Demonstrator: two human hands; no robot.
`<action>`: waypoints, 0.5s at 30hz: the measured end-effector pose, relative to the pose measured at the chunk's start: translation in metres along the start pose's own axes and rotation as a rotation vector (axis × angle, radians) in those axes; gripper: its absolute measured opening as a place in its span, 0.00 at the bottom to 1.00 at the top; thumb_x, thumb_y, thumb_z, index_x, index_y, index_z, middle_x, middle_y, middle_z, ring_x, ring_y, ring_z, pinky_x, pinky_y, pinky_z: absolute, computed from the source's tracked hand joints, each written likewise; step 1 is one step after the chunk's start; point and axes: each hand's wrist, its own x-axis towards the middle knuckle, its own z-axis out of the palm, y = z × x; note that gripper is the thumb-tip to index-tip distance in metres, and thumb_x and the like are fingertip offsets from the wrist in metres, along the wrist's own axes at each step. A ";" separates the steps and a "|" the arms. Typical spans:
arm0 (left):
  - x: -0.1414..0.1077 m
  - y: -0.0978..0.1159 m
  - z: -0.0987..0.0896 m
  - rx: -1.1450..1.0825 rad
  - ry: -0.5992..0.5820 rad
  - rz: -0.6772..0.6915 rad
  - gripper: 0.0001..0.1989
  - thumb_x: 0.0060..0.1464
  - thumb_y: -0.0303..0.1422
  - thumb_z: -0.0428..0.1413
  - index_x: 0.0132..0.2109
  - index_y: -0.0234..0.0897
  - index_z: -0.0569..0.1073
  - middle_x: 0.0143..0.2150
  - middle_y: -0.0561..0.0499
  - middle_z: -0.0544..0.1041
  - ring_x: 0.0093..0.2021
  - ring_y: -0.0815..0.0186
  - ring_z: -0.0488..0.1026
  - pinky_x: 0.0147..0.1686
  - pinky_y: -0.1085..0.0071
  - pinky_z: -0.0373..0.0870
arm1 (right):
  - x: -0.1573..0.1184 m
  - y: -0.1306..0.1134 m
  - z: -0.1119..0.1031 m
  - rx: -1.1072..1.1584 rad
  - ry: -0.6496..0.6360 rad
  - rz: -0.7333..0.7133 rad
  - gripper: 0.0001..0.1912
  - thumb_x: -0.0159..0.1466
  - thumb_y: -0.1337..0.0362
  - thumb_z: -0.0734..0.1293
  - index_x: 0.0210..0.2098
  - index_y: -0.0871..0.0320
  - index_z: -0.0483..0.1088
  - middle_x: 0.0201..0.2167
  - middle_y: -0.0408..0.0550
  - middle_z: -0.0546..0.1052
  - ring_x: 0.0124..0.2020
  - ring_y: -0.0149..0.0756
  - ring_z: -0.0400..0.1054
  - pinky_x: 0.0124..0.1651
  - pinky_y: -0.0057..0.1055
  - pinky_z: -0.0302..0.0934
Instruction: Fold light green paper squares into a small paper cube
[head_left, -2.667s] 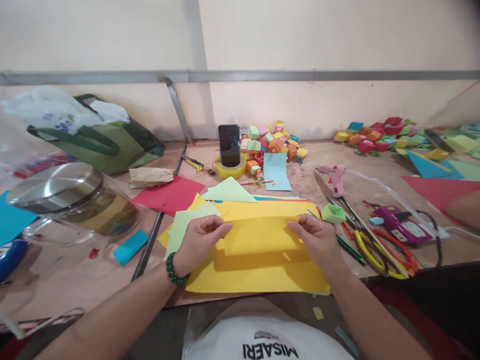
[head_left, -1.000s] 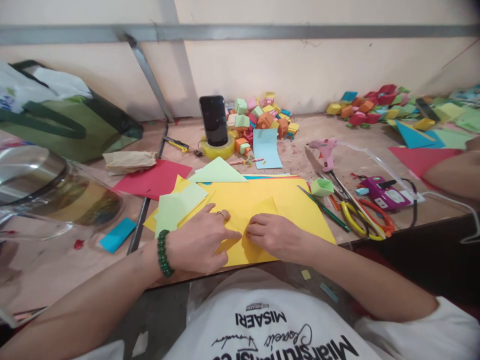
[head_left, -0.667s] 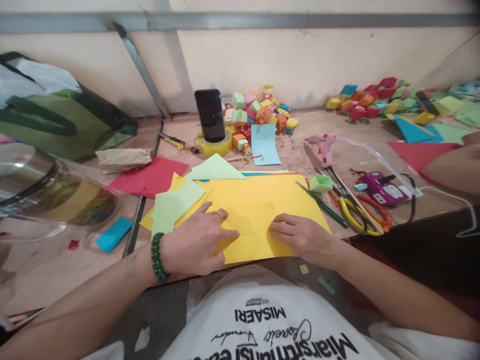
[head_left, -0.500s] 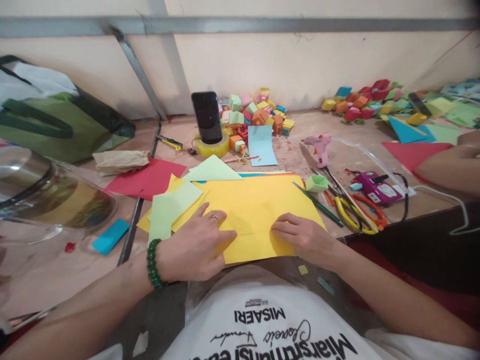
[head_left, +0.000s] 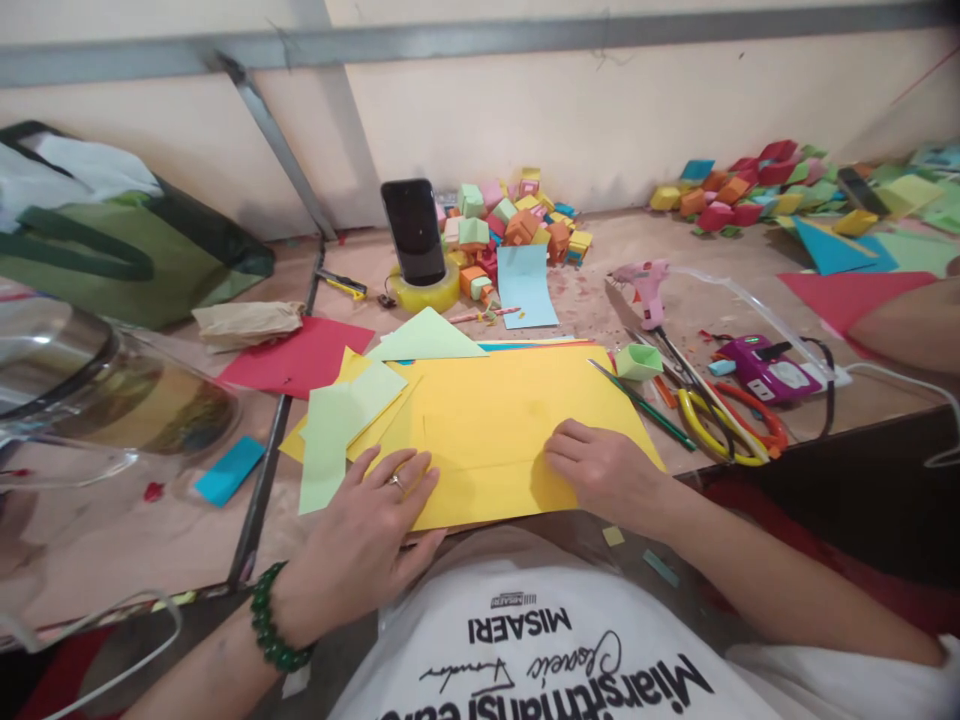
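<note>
A large yellow sheet (head_left: pixel 487 410) lies at the table's front edge, with faint crease lines on it. My left hand (head_left: pixel 367 530) rests on its lower left corner, fingers spread, a ring on one finger and green beads at the wrist. On the sheet's right part is my right hand (head_left: pixel 600 468), its fingers curled together at the paper; whatever is between them is hidden. Light green paper pieces (head_left: pixel 324 450) overlap the sheet's left side. A green pencil (head_left: pixel 645 405) lies along the right side, near a small light green paper box (head_left: pixel 638 362).
Behind are a phone (head_left: pixel 415 235) on a yellow tape roll (head_left: pixel 426 290) and folded paper cubes (head_left: pixel 517 225). To the right lie a pink glue gun (head_left: pixel 646 285), scissors (head_left: pixel 716 430) and another person's arm (head_left: pixel 911 318). A glass jar (head_left: pixel 165 395) stands left.
My left hand has slid left and toward me, flattening with its fingers spread. My right hand has stayed nearly in place on the yellow sheet. The view has shifted slightly.
</note>
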 end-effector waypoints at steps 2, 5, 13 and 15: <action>0.001 0.001 0.003 -0.019 0.001 0.007 0.17 0.56 0.36 0.51 0.49 0.32 0.73 0.51 0.39 0.75 0.52 0.49 0.68 0.54 0.47 0.60 | 0.018 -0.012 -0.003 -0.042 -0.031 -0.057 0.12 0.65 0.76 0.57 0.35 0.59 0.69 0.27 0.48 0.70 0.29 0.36 0.60 0.27 0.30 0.55; 0.007 0.005 0.003 -0.025 0.028 0.015 0.16 0.56 0.37 0.51 0.47 0.32 0.74 0.46 0.40 0.77 0.49 0.49 0.70 0.54 0.47 0.60 | 0.040 -0.027 0.001 -0.031 -0.164 -0.148 0.08 0.64 0.75 0.60 0.38 0.61 0.68 0.31 0.49 0.70 0.33 0.37 0.61 0.29 0.31 0.56; 0.010 0.004 -0.001 -0.008 0.032 0.020 0.15 0.56 0.35 0.51 0.44 0.29 0.75 0.43 0.40 0.78 0.45 0.52 0.72 0.53 0.47 0.62 | 0.006 -0.005 0.022 0.003 -0.180 -0.156 0.08 0.67 0.69 0.58 0.39 0.62 0.68 0.34 0.50 0.70 0.37 0.38 0.60 0.37 0.34 0.60; 0.008 0.004 -0.001 -0.023 0.032 0.008 0.15 0.55 0.34 0.51 0.45 0.30 0.74 0.43 0.40 0.78 0.45 0.52 0.73 0.53 0.47 0.62 | -0.011 0.004 0.018 0.027 -0.166 -0.102 0.10 0.68 0.69 0.56 0.40 0.63 0.69 0.33 0.50 0.71 0.35 0.37 0.60 0.37 0.34 0.61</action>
